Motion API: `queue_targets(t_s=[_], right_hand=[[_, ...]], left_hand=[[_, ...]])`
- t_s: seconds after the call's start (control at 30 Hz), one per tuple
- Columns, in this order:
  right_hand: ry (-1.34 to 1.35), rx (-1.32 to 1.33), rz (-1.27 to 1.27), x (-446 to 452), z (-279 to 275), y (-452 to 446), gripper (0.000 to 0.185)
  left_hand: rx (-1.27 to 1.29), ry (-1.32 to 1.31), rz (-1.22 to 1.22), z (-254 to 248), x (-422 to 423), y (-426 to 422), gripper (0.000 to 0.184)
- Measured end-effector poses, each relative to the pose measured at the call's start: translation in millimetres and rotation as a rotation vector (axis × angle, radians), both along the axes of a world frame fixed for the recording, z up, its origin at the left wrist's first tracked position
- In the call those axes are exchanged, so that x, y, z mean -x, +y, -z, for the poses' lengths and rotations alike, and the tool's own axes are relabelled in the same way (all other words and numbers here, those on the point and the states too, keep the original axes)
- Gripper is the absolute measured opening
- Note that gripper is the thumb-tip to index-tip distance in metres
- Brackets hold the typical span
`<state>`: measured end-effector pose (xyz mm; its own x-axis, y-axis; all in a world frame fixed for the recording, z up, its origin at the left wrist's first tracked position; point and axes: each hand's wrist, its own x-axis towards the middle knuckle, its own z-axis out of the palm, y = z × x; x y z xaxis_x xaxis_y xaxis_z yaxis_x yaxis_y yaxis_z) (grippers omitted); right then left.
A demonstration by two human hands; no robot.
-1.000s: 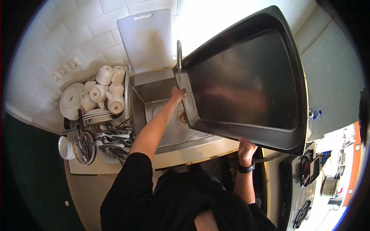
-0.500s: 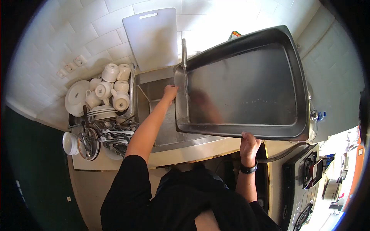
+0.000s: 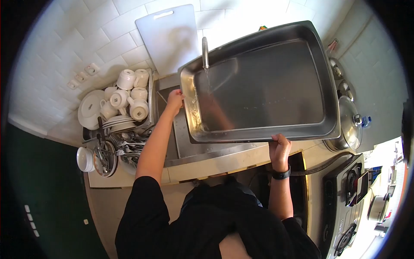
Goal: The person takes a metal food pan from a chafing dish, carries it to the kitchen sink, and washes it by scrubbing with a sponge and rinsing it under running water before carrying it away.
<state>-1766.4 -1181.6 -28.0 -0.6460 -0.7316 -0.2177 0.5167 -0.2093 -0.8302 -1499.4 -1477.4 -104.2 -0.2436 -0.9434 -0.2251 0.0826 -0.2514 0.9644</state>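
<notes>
A large rectangular metal tray [image 3: 263, 86] is held over the right part of the sink [image 3: 185, 142], its inside facing me. My left hand [image 3: 175, 101] grips its left rim. My right hand [image 3: 280, 149], with a dark watch on the wrist, grips the bottom rim, thumb on the inner side. Water runs from the faucet [image 3: 205, 54] into the left end of the tray, where the metal looks wet. The tray hides much of the sink.
Left of the sink stand white mugs [image 3: 118, 99], plates [image 3: 91, 108], a pile of cutlery [image 3: 129, 144] and white bowls [image 3: 85, 159]. A white cutting board [image 3: 170, 41] leans on the wall. On the right are a glass lid [image 3: 351, 125] and a stove [image 3: 340, 198].
The tray has tilted and shifted left, so its left end now lies under the faucet's stream. Both hands have kept their grip; my left hand has moved left with the rim.
</notes>
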Motion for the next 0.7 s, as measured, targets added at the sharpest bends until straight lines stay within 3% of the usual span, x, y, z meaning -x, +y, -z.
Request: queue_targets(t_s=[0.13,0.17,0.3,0.53,0.7], right_hand=[[-0.083,-0.027,-0.098,2.4,12.4,-15.1,0.015],[0.176,-0.06,-0.181,9.4,28.2,-14.6,0.011],[-0.184,0.054,-0.216,8.5,41.7,-32.9,0.008],[-0.3,0.096,-0.218,5.4,76.4,-49.1,0.008],[-0.321,0.095,-0.215,7.4,90.7,-53.5,0.009]], left_hand=[[0.142,0.025,-0.113,-11.7,-17.7,-7.4,0.01],[0.176,0.026,-0.179,-10.5,-19.5,-11.0,0.011],[0.209,0.15,-0.172,11.1,-43.4,-44.4,0.018],[0.237,0.251,-0.283,-13.2,-48.9,-35.6,0.012],[0.269,0.171,-0.29,-20.9,-41.4,-23.4,0.007]])
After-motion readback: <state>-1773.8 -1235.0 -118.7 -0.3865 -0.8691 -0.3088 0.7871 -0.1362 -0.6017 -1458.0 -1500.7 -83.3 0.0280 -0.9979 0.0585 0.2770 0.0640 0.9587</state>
